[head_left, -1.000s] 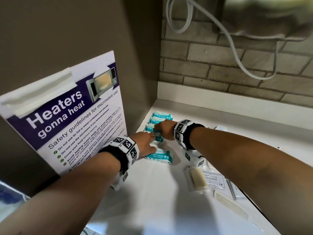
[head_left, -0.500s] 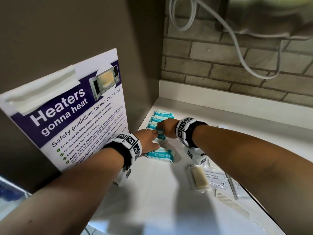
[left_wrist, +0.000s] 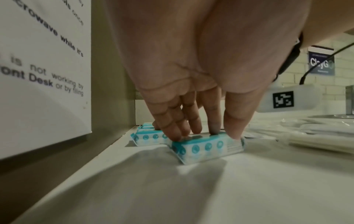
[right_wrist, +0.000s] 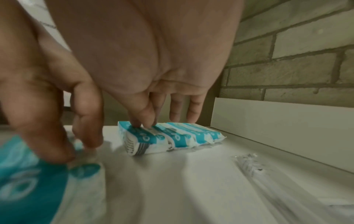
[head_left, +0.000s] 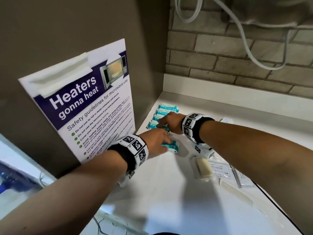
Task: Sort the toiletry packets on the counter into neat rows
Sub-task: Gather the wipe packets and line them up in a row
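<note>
The left hand [left_wrist: 193,84] presses down on a lone teal-and-white packet [left_wrist: 207,147], four straight fingertips on its top and the thumb against its right end, so the packet lies directly under the fingers on the white counter [head_left: 169,192]. The right hand [head_left: 171,122] reaches further back, its straight fingertips resting on the row of teal packets [right_wrist: 172,137] lined up side by side along the grey side panel [head_left: 149,48]; neither hand closes round anything. The lone packet sits just in front of that row, slightly apart.

Right of the hands lie a wrapped soap bar [head_left: 204,167], a sachet [head_left: 220,168] reading "SHAMPOO WITH CONDITIONER" in part, and a comb [head_left: 236,194]. The poster [head_left: 94,102] reads "Heaters gonna heat" and "Safety guidelines for microwave use".

Compared with a second ago, the right hand has slid back along the row, while the left has moved onto the lone packet.
</note>
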{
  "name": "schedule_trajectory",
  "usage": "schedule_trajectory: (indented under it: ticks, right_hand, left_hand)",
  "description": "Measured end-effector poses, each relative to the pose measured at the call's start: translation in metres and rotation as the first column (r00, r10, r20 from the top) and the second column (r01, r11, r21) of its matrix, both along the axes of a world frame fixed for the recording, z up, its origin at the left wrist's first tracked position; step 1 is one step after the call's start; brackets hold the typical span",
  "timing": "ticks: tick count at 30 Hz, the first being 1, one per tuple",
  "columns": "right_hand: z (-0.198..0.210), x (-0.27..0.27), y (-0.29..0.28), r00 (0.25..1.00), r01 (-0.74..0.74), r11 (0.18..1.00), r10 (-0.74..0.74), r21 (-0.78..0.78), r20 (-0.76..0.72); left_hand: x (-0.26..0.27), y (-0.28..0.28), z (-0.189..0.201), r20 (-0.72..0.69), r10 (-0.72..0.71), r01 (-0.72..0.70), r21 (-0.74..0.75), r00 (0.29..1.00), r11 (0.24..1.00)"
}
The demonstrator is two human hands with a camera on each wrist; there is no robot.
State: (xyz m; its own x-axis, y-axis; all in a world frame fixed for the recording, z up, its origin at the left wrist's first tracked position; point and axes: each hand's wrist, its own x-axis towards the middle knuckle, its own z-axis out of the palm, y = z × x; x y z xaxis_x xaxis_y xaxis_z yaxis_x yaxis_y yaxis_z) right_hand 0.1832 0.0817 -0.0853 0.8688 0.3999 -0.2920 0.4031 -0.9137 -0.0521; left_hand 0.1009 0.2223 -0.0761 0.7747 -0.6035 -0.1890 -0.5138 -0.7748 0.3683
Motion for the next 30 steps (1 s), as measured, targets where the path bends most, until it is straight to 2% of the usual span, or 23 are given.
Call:
schedule_trajectory:
  ticks: [4,6,9,13,16,19,24,30]
  right_hand:
    - [-0.001,-0.005,-0.005,0.995,-0.071,0.995,0.075,-0.066,0.065]
    - [0.0,-0.006,-0.004,0.995,-0.063,0.996,0.068,-0.067,0.077]
    - [0.003,-0.008,-0.001,0.997,-0.047,0.997,0.05,-0.066,0.052]
    - [0.004,-0.004,0.003,0.999,-0.047,0.998,0.049,-0.046,0.022]
    - [0.007,-0.005,0.006,0.997,-0.077,0.996,0.078,-0.044,0.011]
    - [0.004,-0.007,0.007,0.992,-0.123,0.991,0.123,-0.045,0.005]
    - [-0.001,-0.004,0.003,0.991,-0.13,0.991,0.13,-0.039,0.007]
    - [-0.003,-0.006,0.004,0.991,-0.137,0.989,0.137,-0.061,-0.006]
  left_hand:
    - [-0.004,0.009,-0.004,0.037,0.013,-0.014,0.039,0.999,0.999]
    - [-0.003,0.014,-0.004,0.055,0.043,-0.047,0.079,0.998,0.996]
    - [-0.002,0.017,-0.004,0.069,0.099,-0.107,0.125,0.993,0.986]
    - [-0.001,0.015,-0.005,0.048,0.095,-0.101,0.148,0.994,0.984]
    - [0.0,0.016,-0.006,0.057,0.094,-0.103,0.181,0.994,0.978]
    - [0.0,0.016,-0.011,0.081,0.149,-0.163,0.197,0.985,0.967]
    - [-0.007,0.009,-0.011,-0.009,0.158,-0.145,0.347,0.987,0.927]
    - [-0.007,0.007,-0.01,-0.041,0.161,-0.134,0.379,0.986,0.916]
